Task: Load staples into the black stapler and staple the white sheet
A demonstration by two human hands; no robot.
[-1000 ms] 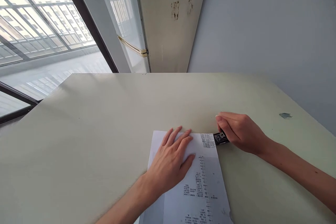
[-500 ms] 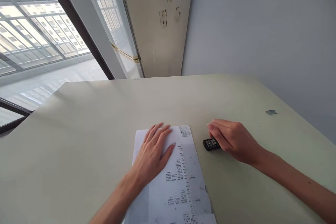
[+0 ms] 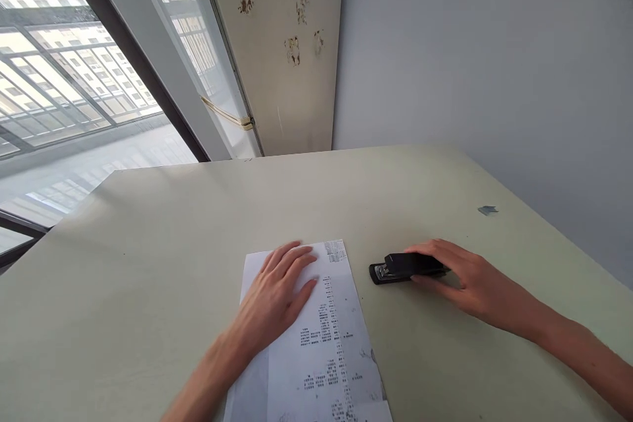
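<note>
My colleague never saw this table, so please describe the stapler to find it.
On the pale table, find the printed paper. To its right, not touching it, the right hand holds the stapler. It is long, black and raised, unlike the flat white paper.

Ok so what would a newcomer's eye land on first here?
Probably the black stapler right of the paper, with the right hand around its right end. The left hand, resting on the paper, comes next. Beyond the table, brown patches stand out on the tall pale panel.
</note>
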